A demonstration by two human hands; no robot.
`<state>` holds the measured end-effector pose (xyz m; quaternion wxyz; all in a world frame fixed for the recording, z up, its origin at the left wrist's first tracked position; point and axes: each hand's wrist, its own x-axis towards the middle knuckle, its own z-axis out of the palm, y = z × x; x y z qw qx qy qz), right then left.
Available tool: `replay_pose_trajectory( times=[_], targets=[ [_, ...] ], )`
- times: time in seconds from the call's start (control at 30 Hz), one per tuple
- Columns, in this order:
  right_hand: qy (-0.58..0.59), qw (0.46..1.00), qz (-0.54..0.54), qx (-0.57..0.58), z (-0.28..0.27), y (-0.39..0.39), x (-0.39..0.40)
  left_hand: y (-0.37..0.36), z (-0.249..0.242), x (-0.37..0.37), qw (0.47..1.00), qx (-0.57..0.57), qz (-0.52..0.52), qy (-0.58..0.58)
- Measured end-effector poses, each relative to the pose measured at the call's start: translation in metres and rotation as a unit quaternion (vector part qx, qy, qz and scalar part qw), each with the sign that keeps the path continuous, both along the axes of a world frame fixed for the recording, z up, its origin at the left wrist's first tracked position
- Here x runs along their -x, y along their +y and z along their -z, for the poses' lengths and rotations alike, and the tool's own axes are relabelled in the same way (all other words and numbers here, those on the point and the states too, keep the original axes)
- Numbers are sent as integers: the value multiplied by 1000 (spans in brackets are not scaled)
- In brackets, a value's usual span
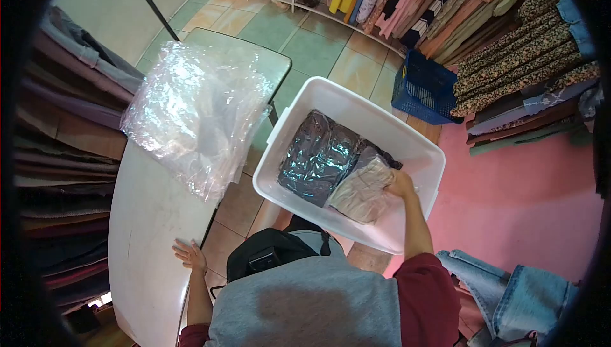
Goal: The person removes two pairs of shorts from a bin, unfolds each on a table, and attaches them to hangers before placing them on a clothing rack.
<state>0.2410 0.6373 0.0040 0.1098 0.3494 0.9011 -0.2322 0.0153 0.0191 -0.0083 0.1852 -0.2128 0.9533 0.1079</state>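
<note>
My left hand (pixel 189 256) rests on the edge of the pale curved table (pixel 149 219), fingers spread and holding nothing. Inside the white plastic bin (pixel 356 92), my right hand (pixel 401 186) grips the right edge of a beige garment in clear wrap (pixel 363 191). Dark garments in shiny clear wrap (pixel 318 156) lie to its left in the bin. A pile of clear plastic bags (pixel 197 114) covers the table's far part, away from both hands.
Clothes hang on the left (pixel 70 156) and on a rack at the back right (pixel 407 3). A blue basket (pixel 423 95) stands beyond the bin. Folded jeans (pixel 528 296) lie at the lower right, near the pink floor area (pixel 509 200).
</note>
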Motion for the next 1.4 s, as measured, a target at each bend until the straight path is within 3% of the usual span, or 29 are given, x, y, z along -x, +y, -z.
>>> replay_pose_trajectory(
  times=[0.1,0.27,0.33,0.43,0.5,0.53,0.57,0.63,0.77,0.83,0.97,1.1,1.13,1.2,1.23,1.3,1.37,1.4],
  targets=[
    [65,998,-16,-18,-84,-11,16,6,-6,2,1000,-8,-14,-19],
    [166,982,-61,-64,-210,-47,48,-8,-21,-1,985,-170,10,-36],
    [203,971,-101,-74,-259,-78,67,-15,-9,-1,984,-172,27,-29],
    [300,942,-135,-70,-313,-141,103,-28,-29,-10,993,-90,68,22],
    [384,903,-191,-34,-327,-175,127,-69,-12,-12,917,-267,194,226],
    [386,897,-217,-6,-328,-189,140,-71,-26,-15,870,-374,103,305],
    [392,890,-231,-1,-328,-207,159,-90,-24,-17,869,-369,91,317],
    [492,825,-276,-29,-321,-258,203,-126,-14,-24,821,-469,-76,317],
    [572,771,-273,58,-299,-371,283,-195,-16,-41,822,-435,-118,348],
    [607,752,-258,-6,-288,-427,301,-223,-16,-50,788,-480,-184,338],
    [634,695,-316,-125,-228,-523,294,-257,-24,-72,780,-491,-220,320],
    [347,745,-562,-93,-153,-574,245,-265,-23,-81,753,-559,-265,223],
    [346,741,-569,-91,-142,-577,242,-265,-24,-80,760,-561,-254,210],
    [270,793,-544,-37,-121,-570,245,-260,-29,-73,746,-590,-258,174],
    [269,791,-548,-36,-104,-564,252,-255,-33,-69,744,-589,-262,175],
    [286,862,-418,31,-62,-550,273,-244,-40,-57,748,-596,-271,113],
    [283,866,-403,89,-48,-543,281,-237,-34,-49,755,-592,-259,108],
    [215,884,-393,136,-48,-542,282,-234,-27,-43,770,-580,-238,117]
  ],
)
